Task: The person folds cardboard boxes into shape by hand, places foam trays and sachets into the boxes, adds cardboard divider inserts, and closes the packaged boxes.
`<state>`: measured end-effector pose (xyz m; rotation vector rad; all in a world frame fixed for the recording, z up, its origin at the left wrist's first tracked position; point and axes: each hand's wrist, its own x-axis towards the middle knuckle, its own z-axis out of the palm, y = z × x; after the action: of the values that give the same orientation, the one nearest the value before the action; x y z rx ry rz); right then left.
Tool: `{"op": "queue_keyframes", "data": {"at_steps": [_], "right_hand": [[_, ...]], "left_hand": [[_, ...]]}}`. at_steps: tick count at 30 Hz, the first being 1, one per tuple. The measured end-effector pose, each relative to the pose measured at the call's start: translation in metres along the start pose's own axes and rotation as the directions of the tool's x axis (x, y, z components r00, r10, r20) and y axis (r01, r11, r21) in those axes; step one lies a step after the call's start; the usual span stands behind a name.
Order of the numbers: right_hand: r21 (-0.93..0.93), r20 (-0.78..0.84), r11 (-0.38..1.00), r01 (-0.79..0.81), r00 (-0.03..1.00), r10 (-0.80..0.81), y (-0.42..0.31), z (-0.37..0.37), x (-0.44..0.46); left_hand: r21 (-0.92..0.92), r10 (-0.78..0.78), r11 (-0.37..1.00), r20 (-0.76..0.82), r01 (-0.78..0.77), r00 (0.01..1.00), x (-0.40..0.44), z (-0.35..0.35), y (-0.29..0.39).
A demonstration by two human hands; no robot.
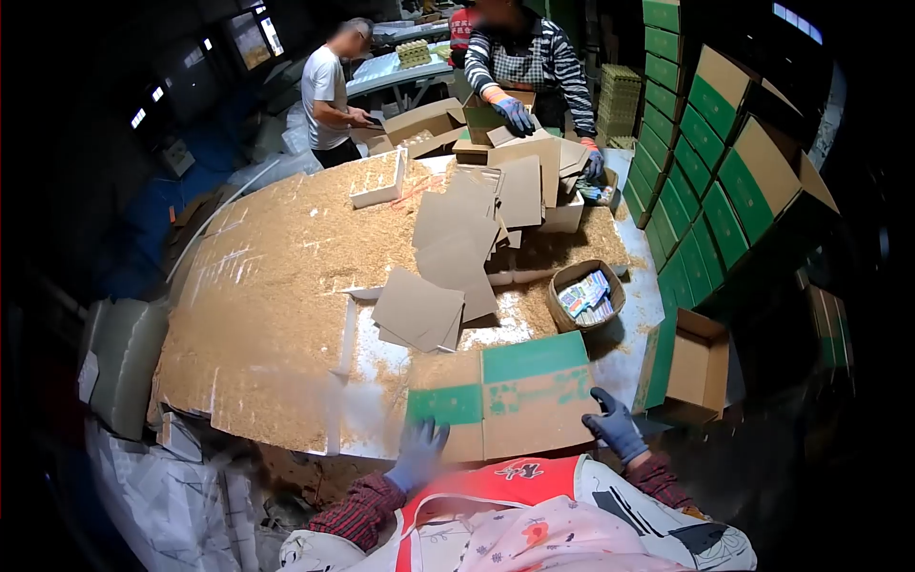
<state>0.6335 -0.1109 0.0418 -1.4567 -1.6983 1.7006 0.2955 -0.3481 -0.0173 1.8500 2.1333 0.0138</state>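
Observation:
A flattened green-and-brown cardboard carton (534,405) lies at the near edge of the table in front of me. My left hand (419,456), in a grey-blue glove and slightly blurred, rests at its lower left corner with fingers stretched out. At the carton's right edge is my right hand (618,426), gloved as well, its thumb and forefinger apart. Neither hand visibly closes around the board. Just beyond the carton lie loose brown cardboard sheets (419,310). A round basket (588,317) with printed packets (586,296) inside stands behind the carton's right half.
Sawdust-like shavings (276,276) cover much of the table. Stacked green cartons (701,191) rise at the right, near an open carton (696,367). Across the table, a person in a striped top (534,67) handles cardboard; another in a white shirt (327,95) stands left.

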Motion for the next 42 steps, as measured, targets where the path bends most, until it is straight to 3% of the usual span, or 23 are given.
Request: {"op": "queue_keyframes", "data": {"at_steps": [2,4,5,7,8,11,14,17,19,21,22,24,25,26,28,30,32,34,36,38,39,40,42], "right_hand": [[-0.037,0.004,0.99,0.135,0.991,-0.134,-0.025,-0.018,0.013],[0.7,0.237,0.703,-0.123,0.969,-0.067,-0.052,-0.032,0.028],[0.785,0.245,0.613,-0.087,0.953,-0.178,-0.08,-0.022,0.024],[0.664,0.084,0.737,0.128,0.966,-0.244,-0.105,0.005,0.039],[0.337,-0.055,0.879,0.336,0.939,-0.338,-0.099,0.029,0.055],[0.178,-0.2,0.88,0.44,0.892,-0.405,-0.122,0.102,0.081],[0.156,-0.201,0.897,0.413,0.903,-0.381,-0.131,0.115,0.087],[0.147,-0.12,0.88,0.452,0.891,-0.438,-0.111,0.088,0.079],[0.016,-0.186,0.858,0.513,0.845,-0.501,-0.097,0.071,0.072],[-0.145,-0.245,0.799,0.583,0.762,-0.6,-0.104,0.061,0.049],[-0.147,-0.241,0.8,0.581,0.764,-0.599,-0.121,0.055,0.035],[-0.048,0.219,0.864,0.501,0.849,-0.48,-0.15,0.044,0.015],[-0.237,0.358,0.747,0.621,0.771,-0.527,-0.137,0.041,0.033],[-0.43,0.582,0.46,0.777,0.628,-0.517,-0.128,0.041,0.043],[-0.569,0.579,0.331,0.753,0.652,-0.49,-0.132,0.052,0.036],[-0.37,0.533,0.549,0.749,0.656,-0.535,-0.121,0.044,0.052],[0.203,0.569,0.9,0.387,0.701,-0.43,-0.127,0.008,0.036],[0.362,0.633,0.863,0.352,0.587,-0.505,-0.103,-0.017,0.027],[-0.009,0.549,0.887,0.462,0.743,-0.382,-0.111,-0.003,-0.004],[0.075,0.382,0.939,0.337,0.86,-0.339,-0.077,0.022,0.027],[0.06,0.278,0.947,0.314,0.906,-0.318,-0.066,0.032,0.04],[0.038,0.177,0.956,0.292,0.939,-0.294,-0.056,0.038,0.051],[-0.07,0.144,0.968,0.24,0.963,-0.228,-0.015,0.042,0.069]], "left_hand": [[0.015,0.054,0.998,-0.065,-0.054,0.996,-0.002,-0.063,0.013],[0.008,0.295,0.956,-0.072,-0.295,0.953,0.001,-0.115,0.012],[-0.046,0.344,0.934,-0.148,-0.354,0.927,-0.005,-0.153,0.026],[-0.267,0.365,0.889,-0.079,-0.372,0.928,-0.007,-0.18,0.031],[-0.474,0.401,0.804,-0.011,-0.358,0.916,-0.008,-0.19,0.034],[-0.612,0.399,0.744,0.082,-0.27,0.913,0.0,-0.174,0.037],[-0.879,0.335,0.473,0.111,-0.064,0.936,0.002,-0.138,0.027],[-0.987,0.175,-0.104,0.101,0.121,0.979,-0.003,-0.126,0.028],[-0.957,-0.007,-0.287,-0.038,-0.039,0.999,0.001,-0.128,0.034],[-0.924,-0.191,-0.276,-0.218,-0.265,0.957,0.011,-0.159,0.056],[-0.943,-0.367,-0.111,-0.254,-0.313,0.895,0.013,-0.177,0.07],[-0.881,-0.508,0.253,-0.474,-0.401,0.72,0.041,-0.146,0.062],[-0.797,-0.515,0.468,-0.597,-0.382,0.615,0.057,-0.125,0.051],[-0.799,-0.512,0.464,-0.594,-0.382,0.62,0.055,-0.135,0.057],[-0.046,0.211,0.896,-0.832,-0.442,0.514,0.058,-0.169,0.07],[0.016,0.491,0.808,-0.571,-0.588,0.658,0.081,-0.169,0.081],[-0.178,0.463,0.753,-0.541,-0.634,0.702,0.113,-0.13,0.08],[-0.295,0.379,0.821,-0.359,-0.489,0.853,0.127,-0.105,0.076],[-0.282,0.398,0.826,-0.32,-0.487,0.86,0.138,-0.084,0.07],[-0.106,0.641,0.699,-0.345,-0.707,0.685,0.156,-0.059,0.047],[-0.714,0.571,0.544,-0.07,-0.441,0.818,0.147,-0.096,0.047],[-0.965,0.444,0.238,0.212,0.114,0.871,0.137,-0.133,0.046],[-0.957,0.285,0.225,-0.116,-0.184,0.952,0.107,-0.147,0.033]]}}
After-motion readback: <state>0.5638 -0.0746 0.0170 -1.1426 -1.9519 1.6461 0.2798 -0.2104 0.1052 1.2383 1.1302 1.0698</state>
